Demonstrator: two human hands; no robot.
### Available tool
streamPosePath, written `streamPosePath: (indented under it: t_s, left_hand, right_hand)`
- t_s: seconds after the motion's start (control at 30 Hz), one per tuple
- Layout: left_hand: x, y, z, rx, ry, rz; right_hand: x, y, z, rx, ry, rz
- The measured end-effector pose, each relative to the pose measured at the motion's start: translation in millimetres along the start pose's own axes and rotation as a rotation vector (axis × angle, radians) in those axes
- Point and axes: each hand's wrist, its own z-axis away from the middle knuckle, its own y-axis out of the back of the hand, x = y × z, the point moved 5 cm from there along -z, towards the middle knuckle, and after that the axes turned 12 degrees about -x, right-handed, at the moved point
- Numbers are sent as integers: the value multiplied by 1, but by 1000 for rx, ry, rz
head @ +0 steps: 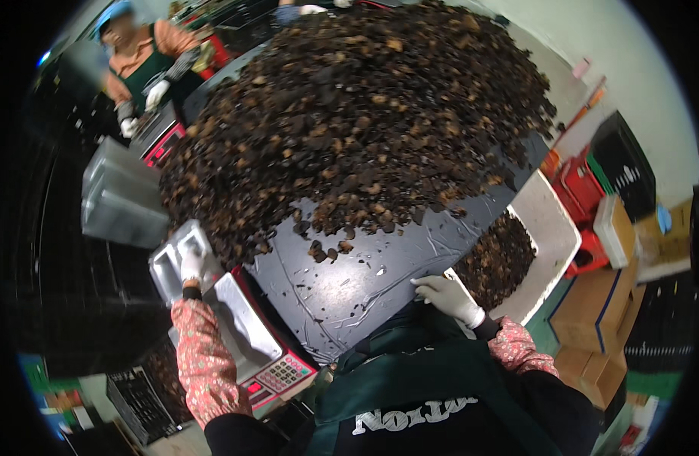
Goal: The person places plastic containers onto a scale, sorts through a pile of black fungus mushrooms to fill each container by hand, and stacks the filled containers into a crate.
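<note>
My left hand (193, 266), in a white glove, is on a clear plastic tray (166, 263) with compartments. Its fingers are blurred but seem closed on the tray's middle part. The tray sits tilted at the far end of a red digital scale (244, 325) with a metal pan. My gloved right hand (451, 300) holds nothing, fingers partly spread, beside the near rim of a white foam box (549, 239). Inside that box lie dark brown pieces (495, 262), apparently wood ear fungus. A large heap of the same pieces (349, 125) covers much of the plastic-sheeted table (349, 285).
Stacked clear trays (124, 196) stand left of the heap. A co-worker (150, 68) in gloves works at another red scale (164, 142); another person's gloved hand (313, 9) shows at the top. Cardboard boxes (591, 308) and a red plastic stool (580, 188) stand right; a black crate (136, 399) sits lower left.
</note>
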Motion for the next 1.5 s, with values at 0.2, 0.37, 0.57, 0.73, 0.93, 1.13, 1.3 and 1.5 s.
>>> streamPosePath:
  t_s: [0.2,0.37,0.57,0.73,0.93,1.13,1.3,1.5]
  left_hand:
    - [-10,13,14,226,-36,940]
    - [16,14,27,444,-296,-265]
    - [-2,41,23,579,-64,-25]
    - [-16,53,42,593,252,-166]
    - [-20,106,143,1074,224,-35]
    - [40,21,256,989,51,-182]
    - [55,-46,318,762,-87,-330]
    - [35,-93,360,614,-28,-284]
  right_hand:
    - [61,34,0,210,-147,-131]
    - [21,50,-44,421,193,261]
    - [-39,65,-121,564,276,683]
    - [-62,53,-183,490,231,852]
    - [-116,52,-229,432,356,972]
    - [-132,65,-248,229,429,1104]
    - [-121,68,-258,190,608,1017]
    - [-121,78,-261,21,655,904]
